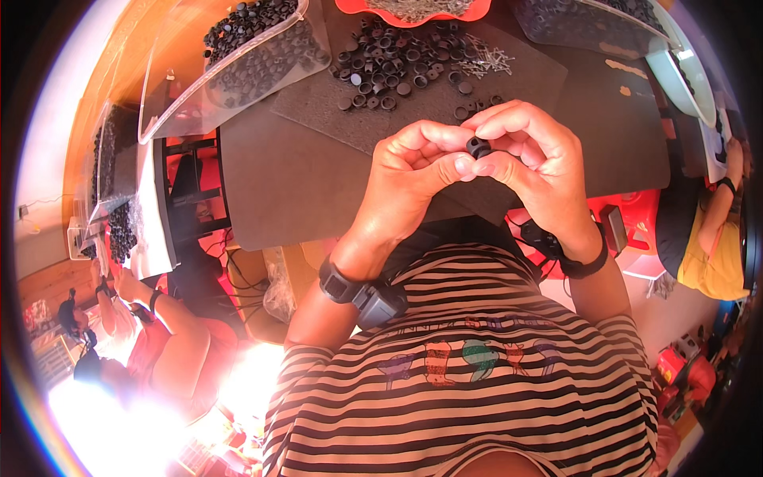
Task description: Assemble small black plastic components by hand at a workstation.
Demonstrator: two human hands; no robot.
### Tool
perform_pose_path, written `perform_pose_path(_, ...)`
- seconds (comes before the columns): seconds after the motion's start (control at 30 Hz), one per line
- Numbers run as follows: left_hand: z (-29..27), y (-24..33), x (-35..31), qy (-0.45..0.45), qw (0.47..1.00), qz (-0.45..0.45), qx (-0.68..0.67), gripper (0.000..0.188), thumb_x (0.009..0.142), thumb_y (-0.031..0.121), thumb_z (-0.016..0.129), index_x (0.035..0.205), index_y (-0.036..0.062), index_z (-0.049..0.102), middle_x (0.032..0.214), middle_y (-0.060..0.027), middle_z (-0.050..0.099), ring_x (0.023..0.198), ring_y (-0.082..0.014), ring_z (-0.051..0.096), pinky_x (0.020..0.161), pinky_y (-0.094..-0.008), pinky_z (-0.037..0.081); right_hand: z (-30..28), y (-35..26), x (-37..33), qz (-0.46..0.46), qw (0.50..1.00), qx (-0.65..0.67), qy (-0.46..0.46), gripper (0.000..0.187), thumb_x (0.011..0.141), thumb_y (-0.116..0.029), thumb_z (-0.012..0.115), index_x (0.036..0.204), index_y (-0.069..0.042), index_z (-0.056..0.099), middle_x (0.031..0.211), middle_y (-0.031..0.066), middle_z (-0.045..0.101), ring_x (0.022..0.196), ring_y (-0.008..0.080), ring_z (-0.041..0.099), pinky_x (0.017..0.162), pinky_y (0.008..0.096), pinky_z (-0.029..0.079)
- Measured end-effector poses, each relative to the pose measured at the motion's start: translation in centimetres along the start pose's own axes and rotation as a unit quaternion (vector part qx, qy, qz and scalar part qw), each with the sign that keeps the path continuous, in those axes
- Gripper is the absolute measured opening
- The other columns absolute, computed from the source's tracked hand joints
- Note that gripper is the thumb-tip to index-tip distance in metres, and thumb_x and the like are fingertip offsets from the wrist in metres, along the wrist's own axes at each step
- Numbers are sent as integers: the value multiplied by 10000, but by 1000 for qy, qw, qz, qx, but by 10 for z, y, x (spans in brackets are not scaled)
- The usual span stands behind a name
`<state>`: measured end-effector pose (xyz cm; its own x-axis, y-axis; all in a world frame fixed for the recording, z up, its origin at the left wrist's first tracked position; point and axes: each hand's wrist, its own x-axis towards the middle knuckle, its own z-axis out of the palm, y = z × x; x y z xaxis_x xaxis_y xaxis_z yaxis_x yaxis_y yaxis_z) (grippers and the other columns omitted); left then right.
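Note:
Between the fingertips of both hands is a small black round plastic part with holes in it (478, 147). My left hand (409, 179) pinches it from the left, thumb and forefinger closed. From the other side, my right hand (536, 159) grips the same part with its thumb and fingers, which hide some of it. Just beyond the hands, a few black parts (469, 110) lie on the dark mat (318, 111). Farther off is a heap of black round caps and rings (389, 67), touching a small pile of thin metal pins or screws (489, 60).
A red scalloped bowl (389, 16) of small metal pieces stands at the far edge. Clear plastic bins of black parts flank it, one at left (230, 83), one at right (580, 36). A pale bowl (683, 83) is far right. Other people (179, 342) work at both sides.

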<state>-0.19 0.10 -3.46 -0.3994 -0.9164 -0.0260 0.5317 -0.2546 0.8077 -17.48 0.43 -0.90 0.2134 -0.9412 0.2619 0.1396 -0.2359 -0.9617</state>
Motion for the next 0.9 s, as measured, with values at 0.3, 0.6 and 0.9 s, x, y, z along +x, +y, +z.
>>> perform_pose_path(0.3,2,0,-4,16,1000,-14,-4,269,850,40,663,1109,29,593,884,-28,632,805,-115,613,747,-271,512,0,0,-1,-1,1000,-2,-8,192,812,-21,694,961,27,584,918,69,626,834,108,610,779,263,520)
perform_pose_path(0.6,6,-3,-1,39,999,9,-7,349,852,11,650,1168,19,500,885,-64,647,789,-127,616,743,-260,511,0,-1,0,51,998,34,-18,217,823,-32,691,993,20,566,890,64,620,821,101,612,742,249,522)
perform_pose_path(0.9,3,-2,-2,19,999,25,29,392,851,-13,641,1198,15,462,946,-106,670,886,-138,637,814,-272,510,-1,-5,1,59,998,7,-18,220,799,-13,704,987,38,602,932,52,599,830,105,611,762,243,534)
